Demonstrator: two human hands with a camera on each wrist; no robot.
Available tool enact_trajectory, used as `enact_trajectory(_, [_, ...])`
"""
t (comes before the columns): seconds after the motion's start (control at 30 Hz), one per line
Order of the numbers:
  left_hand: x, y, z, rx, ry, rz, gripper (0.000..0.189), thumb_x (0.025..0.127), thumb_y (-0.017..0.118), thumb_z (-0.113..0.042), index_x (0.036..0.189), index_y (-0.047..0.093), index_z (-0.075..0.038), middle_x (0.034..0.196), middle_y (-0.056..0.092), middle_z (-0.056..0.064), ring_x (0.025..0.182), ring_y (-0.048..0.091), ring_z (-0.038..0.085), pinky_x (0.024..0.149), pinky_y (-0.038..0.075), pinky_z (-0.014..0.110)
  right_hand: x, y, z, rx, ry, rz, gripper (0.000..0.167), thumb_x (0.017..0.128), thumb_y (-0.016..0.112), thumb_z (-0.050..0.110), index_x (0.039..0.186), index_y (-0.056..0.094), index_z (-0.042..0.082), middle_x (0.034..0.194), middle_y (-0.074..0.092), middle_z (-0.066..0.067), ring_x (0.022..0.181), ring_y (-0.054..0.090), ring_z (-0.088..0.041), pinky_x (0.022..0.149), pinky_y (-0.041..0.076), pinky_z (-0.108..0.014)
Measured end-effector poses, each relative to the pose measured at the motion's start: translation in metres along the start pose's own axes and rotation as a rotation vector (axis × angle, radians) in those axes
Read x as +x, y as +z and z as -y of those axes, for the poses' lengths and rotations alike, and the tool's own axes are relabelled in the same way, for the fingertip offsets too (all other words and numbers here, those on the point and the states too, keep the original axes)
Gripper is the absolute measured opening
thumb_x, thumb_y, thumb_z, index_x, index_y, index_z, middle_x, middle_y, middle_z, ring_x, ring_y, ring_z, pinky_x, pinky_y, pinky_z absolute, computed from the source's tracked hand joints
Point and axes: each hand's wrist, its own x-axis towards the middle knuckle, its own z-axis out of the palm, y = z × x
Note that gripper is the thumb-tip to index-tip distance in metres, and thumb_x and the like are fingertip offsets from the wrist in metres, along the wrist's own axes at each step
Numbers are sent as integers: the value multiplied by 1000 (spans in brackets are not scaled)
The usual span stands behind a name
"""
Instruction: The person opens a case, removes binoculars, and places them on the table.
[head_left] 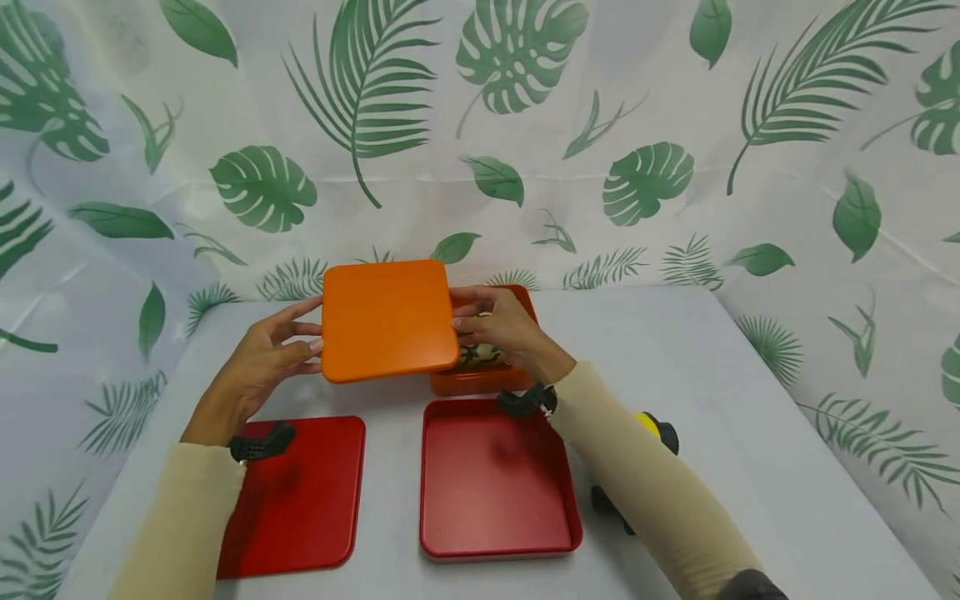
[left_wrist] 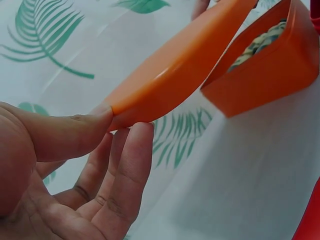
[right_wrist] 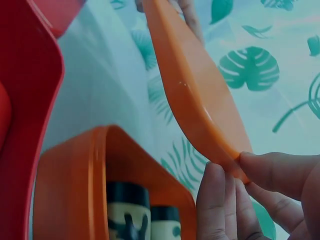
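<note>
1. Presently, one orange lid [head_left: 390,321], smooth, semi-gloss and square with rounded corners, is held tilted above the matte white table [head_left: 615,321], partly overlapping the orange box [head_left: 480,382] in the head view.
2. Left hand [head_left: 258,362]: thumb and fingertips pinch the lid's left edge, parted only by the rim's thickness.
3. Right hand [head_left: 506,325]: matching narrow pinch at the right edge.
4. Orange box: quantity one; deep, smooth-walled. Contents: at least two camouflage cylinders [right_wrist: 128,217], cream-bodied, black-ended; full count hidden.
5. Red box [head_left: 495,483]: quantity one; open-topped, rounded corners, smooth floor.
6. Red panel [head_left: 318,492]: quantity one; flat, left of the red box, partly hidden by the left arm.
7. Yellow-and-black object [head_left: 663,432]: quantity one; shape indeterminable behind the right sleeve [head_left: 637,467].
8. Backdrop [head_left: 420,179]: creased white sheet, green leaf print.
</note>
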Motion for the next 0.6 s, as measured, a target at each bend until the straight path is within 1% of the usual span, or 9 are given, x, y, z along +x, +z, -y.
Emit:
enact_trajectory(0.2, [-5, -16, 3, -14, 19, 6, 77, 103, 73, -20, 169, 33, -25, 133, 53, 8, 101, 72, 15, 86, 64, 29, 6, 17, 0, 4, 15, 2, 55, 98, 72, -1, 151, 61, 11, 114, 65, -14, 95, 73, -21, 100, 59, -53])
enact_trajectory(0.33, [-8, -26, 6, 9, 11, 1, 78, 103, 73, -21, 169, 32, -25, 131, 55, 5, 101, 73, 14, 86, 64, 29, 9, 26, 0, -4, 42, -7, 55, 98, 73, 1, 150, 62, 16, 117, 65, -14, 99, 72, -24, 98, 61, -47])
enact_trajectory(0.4, [-9, -32, 8, 17, 13, 2, 78, 103, 72, -21, 169, 31, -25, 131, 56, 4, 102, 73, 14, 86, 64, 29, 11, 31, 1, -17, 50, -12, 55, 99, 73, 2, 150, 62, 17, 118, 65, -14, 102, 72, -26, 99, 61, -47])
enact_trajectory(0.47, [-10, -37, 9, 8, 18, 4, 78, 103, 72, -18, 169, 31, -24, 131, 56, 5, 102, 73, 14, 86, 64, 29, 12, 36, 2, -29, 51, -12, 54, 99, 73, 3, 150, 62, 18, 119, 66, -14, 105, 71, -28, 101, 60, -48])
enact_trajectory(0.5, [-11, -40, 10, 19, 23, 7, 78, 104, 71, -18, 170, 30, -23, 131, 56, 5, 102, 72, 14, 86, 64, 29, 14, 38, 2, -38, 49, -9, 54, 100, 73, 3, 150, 62, 18, 119, 66, -14, 105, 71, -29, 102, 59, -49])
enact_trajectory(0.6, [-13, -49, 12, 33, 31, 18, 78, 104, 70, -17, 170, 29, -22, 132, 54, 5, 102, 71, 14, 86, 64, 29, 17, 47, 1, -45, 38, -1, 54, 99, 72, 1, 150, 61, 16, 118, 66, -15, 102, 72, -30, 103, 58, -55])
